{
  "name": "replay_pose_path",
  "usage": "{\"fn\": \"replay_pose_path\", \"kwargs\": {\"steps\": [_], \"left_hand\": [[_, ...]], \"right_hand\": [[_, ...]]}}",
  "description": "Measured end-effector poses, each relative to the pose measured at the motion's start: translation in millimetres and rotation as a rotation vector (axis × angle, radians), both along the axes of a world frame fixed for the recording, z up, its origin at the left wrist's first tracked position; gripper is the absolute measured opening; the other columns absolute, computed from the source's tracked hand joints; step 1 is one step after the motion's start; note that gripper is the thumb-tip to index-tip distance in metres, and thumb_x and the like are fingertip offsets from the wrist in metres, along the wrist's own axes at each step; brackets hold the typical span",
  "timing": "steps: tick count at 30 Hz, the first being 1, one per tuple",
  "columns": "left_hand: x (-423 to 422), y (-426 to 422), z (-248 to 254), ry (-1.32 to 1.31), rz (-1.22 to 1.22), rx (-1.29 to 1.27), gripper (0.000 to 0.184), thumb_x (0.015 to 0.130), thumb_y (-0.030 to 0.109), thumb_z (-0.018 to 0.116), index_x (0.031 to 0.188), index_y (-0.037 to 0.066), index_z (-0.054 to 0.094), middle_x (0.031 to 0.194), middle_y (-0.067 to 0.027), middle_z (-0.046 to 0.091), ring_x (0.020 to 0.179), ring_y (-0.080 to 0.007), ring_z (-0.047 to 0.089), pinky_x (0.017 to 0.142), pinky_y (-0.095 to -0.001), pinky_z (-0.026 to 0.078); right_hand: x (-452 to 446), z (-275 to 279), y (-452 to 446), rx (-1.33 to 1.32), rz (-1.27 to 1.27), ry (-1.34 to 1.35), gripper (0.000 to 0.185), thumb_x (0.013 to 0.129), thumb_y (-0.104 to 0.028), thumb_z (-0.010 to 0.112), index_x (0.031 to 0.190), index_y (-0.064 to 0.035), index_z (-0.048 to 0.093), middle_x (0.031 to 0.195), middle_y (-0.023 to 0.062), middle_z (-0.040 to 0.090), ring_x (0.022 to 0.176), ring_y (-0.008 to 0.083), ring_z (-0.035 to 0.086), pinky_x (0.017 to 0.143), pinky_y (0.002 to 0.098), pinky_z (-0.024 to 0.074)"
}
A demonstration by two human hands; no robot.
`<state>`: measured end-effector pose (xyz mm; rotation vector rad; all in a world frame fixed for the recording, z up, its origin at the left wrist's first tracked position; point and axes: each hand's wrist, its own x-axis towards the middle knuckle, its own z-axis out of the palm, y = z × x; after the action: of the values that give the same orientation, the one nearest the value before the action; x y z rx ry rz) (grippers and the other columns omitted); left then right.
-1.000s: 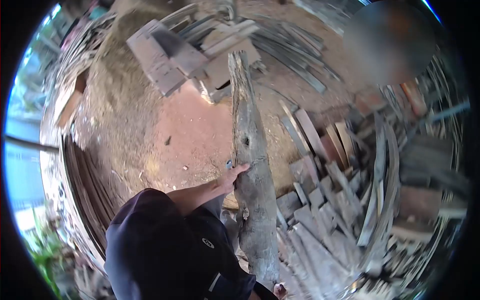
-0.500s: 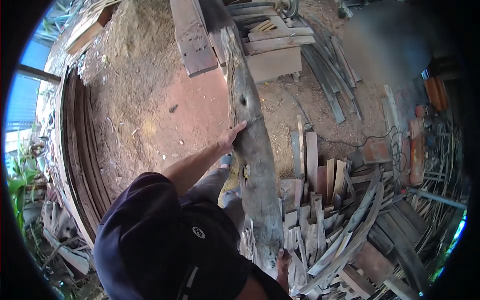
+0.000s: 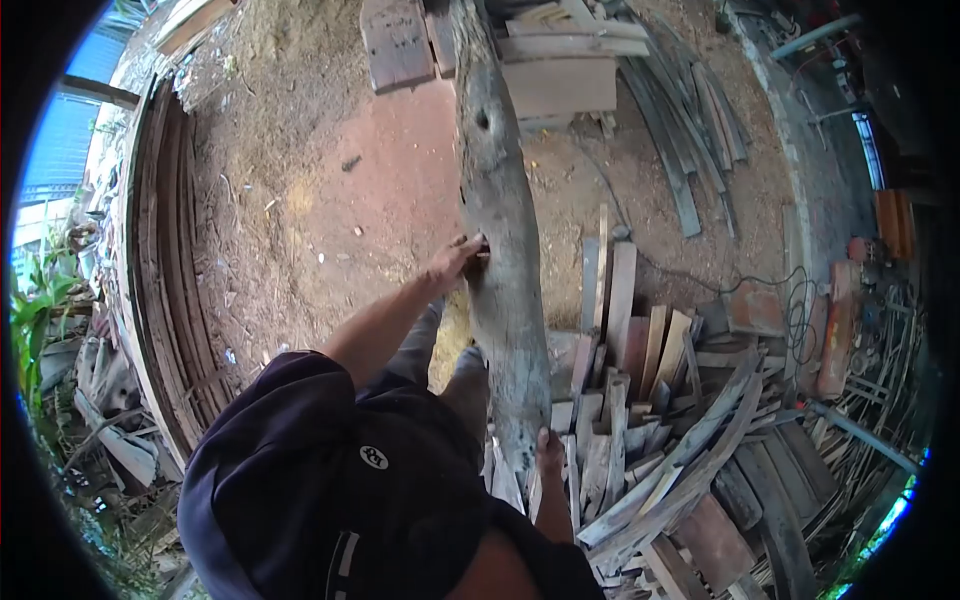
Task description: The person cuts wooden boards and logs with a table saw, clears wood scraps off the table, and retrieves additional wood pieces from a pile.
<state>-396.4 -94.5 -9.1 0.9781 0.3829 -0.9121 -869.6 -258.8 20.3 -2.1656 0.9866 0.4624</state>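
A long, weathered grey log (image 3: 507, 230), with knots and hollows along it, runs from the top of the head view down beside my body. My left hand (image 3: 458, 262) grips its left edge partway along, with the fingers bent into a dark hollow. Near the log's lower end, my right hand (image 3: 550, 455) holds it from the right side, partly hidden by the wood. At the far end the log lies over or beside thick planks (image 3: 400, 48); whether it rests on them I cannot tell.
Several long boards (image 3: 160, 270) are stacked at left. A large pile of offcuts (image 3: 660, 440) fills the lower right. Farther off are a wooden box-like block (image 3: 560, 88), grey slats (image 3: 680, 150) and a dark cable (image 3: 690, 288) on the dirt ground.
My left hand has shifted from lying across the log's edge to bent fingers at a hollow. The log's lower end and my right hand appear higher in view. The view has shifted.
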Motion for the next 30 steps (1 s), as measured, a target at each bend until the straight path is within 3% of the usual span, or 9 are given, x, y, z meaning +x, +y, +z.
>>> {"fn": "replay_pose_path", "kwargs": {"steps": [2, 4, 7, 8, 9, 11, 12, 19, 30], "left_hand": [[-12.9, 11.2, -32.5, -0.012, -0.071, 0.012, 0.032, 0.097, 0.027, 0.059, 0.121, 0.006, 0.056, 0.11, -0.0056, 0.066, 0.096, -0.0178, 0.063, 0.086, -0.0349, 0.05], [-34.7, -2.4, 5.6, 0.069, -0.14, 0.24, 0.033, 0.098, 0.028, 0.057, 0.123, 0.005, 0.057, 0.111, -0.0047, 0.066, 0.097, -0.0186, 0.063, 0.087, -0.0351, 0.05], [-48.2, -1.2, -63.2, -0.029, 0.008, 0.195, 0.031, 0.095, 0.037, 0.06, 0.109, 0.01, 0.06, 0.09, -0.0017, 0.057, 0.078, -0.0136, 0.051, 0.066, -0.0338, 0.04], [-53.2, 2.2, -79.4, 0.016, 0.034, 0.178, 0.028, 0.098, 0.029, 0.057, 0.112, 0.005, 0.062, 0.107, -0.0033, 0.065, 0.094, -0.0156, 0.06, 0.082, -0.0353, 0.049], [-65.5, 9.7, -80.1, -0.235, -0.122, 0.313, 0.026, 0.097, 0.029, 0.059, 0.109, 0.007, 0.062, 0.102, -0.0017, 0.063, 0.09, -0.0148, 0.059, 0.079, -0.0357, 0.047], [-87.8, -0.2, -38.7, -0.182, -0.126, 0.417, 0.021, 0.095, 0.03, 0.061, 0.103, 0.01, 0.061, 0.092, 0.0015, 0.059, 0.083, -0.0132, 0.055, 0.073, -0.0351, 0.044], [-102.9, -15.9, 4.5, 0.112, 0.03, 0.359, 0.019, 0.095, 0.03, 0.063, 0.1, 0.012, 0.061, 0.087, 0.0032, 0.057, 0.079, -0.0124, 0.053, 0.07, -0.0342, 0.042], [-175.9, -14.7, 1.1, 0.208, -0.037, 0.312, 0.019, 0.098, 0.036, 0.057, 0.099, 0.017, 0.06, 0.088, 0.0058, 0.056, 0.082, -0.0119, 0.051, 0.073, -0.0328, 0.039], [-128.7, -10.8, 19.5, 0.083, 0.016, 0.273, 0.022, 0.097, 0.036, 0.058, 0.104, 0.016, 0.061, 0.092, 0.0059, 0.058, 0.085, -0.0126, 0.052, 0.075, -0.0336, 0.039]], "right_hand": [[0.0, -6.1, -13.7, 0.012, 0.026, 0.053, 0.059, 0.094, -0.059, 0.039, 0.093, -0.0038, 0.06, 0.082, 0.0263, 0.066, 0.084, 0.0493, 0.062, 0.072, 0.0581, 0.0468], [-4.4, -3.6, -32.7, 0.031, 0.065, 0.094, 0.056, 0.093, -0.057, 0.044, 0.092, -0.0032, 0.06, 0.083, 0.0251, 0.066, 0.084, 0.0463, 0.064, 0.073, 0.0556, 0.0482], [-16.5, -15.8, -53.9, 0.371, -0.027, -0.013, 0.044, 0.089, -0.045, 0.063, 0.086, -0.001, 0.063, 0.073, 0.0086, 0.064, 0.067, 0.019, 0.059, 0.062, 0.0376, 0.0463], [-39.3, -39.9, -62.1, 0.395, -0.01, -0.035, 0.04, 0.087, -0.042, 0.067, 0.084, -0.0019, 0.064, 0.072, 0.0025, 0.063, 0.066, 0.012, 0.055, 0.061, 0.0347, 0.045], [-39.9, -25.6, -65.8, 0.436, -0.032, -0.014, 0.041, 0.085, -0.042, 0.069, 0.083, -0.0015, 0.064, 0.072, 0.0027, 0.061, 0.067, 0.0121, 0.054, 0.061, 0.0344, 0.0448], [-48.7, -9.0, -70.5, 0.242, 0.125, 0.069, 0.047, 0.084, -0.047, 0.065, 0.089, -0.0004, 0.064, 0.078, 0.0176, 0.066, 0.074, 0.0327, 0.064, 0.068, 0.0434, 0.0484], [-53.9, 1.3, -70.0, 0.217, 0.118, 0.073, 0.052, 0.085, -0.051, 0.061, 0.095, 0.0, 0.064, 0.084, 0.0229, 0.066, 0.084, 0.0407, 0.065, 0.072, 0.0462, 0.0495], [-118.1, 6.8, -78.6, 0.149, 0.145, 0.084, 0.054, 0.08, -0.053, 0.07, 0.083, -0.0008, 0.055, 0.069, 0.022, 0.058, 0.067, 0.0422, 0.058, 0.064, 0.0468, 0.0477], [-73.9, 9.1, -68.6, 0.065, 0.097, -0.106, 0.054, 0.085, -0.053, 0.063, 0.077, -0.0009, 0.052, 0.067, 0.0268, 0.055, 0.069, 0.0509, 0.054, 0.059, 0.0525, 0.0421]]}}
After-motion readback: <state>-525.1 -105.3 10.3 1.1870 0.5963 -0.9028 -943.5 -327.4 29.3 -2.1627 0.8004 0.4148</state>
